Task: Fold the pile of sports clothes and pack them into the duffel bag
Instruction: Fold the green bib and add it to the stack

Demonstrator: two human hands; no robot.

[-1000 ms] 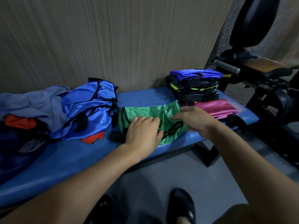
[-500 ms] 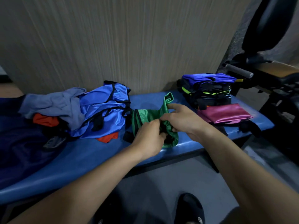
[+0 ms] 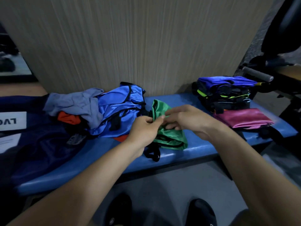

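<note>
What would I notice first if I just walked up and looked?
The shiny green garment, mid-bench, pinched by the left hand and right hand. Left of it sprawls a bright blue garment in the unfolded heap; at right, a folded stack stands behind a magenta piece.

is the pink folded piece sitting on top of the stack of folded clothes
No, the pink folded garment lies flat on the blue bench in front of the stack of folded clothes, whose top item is blue.
</note>
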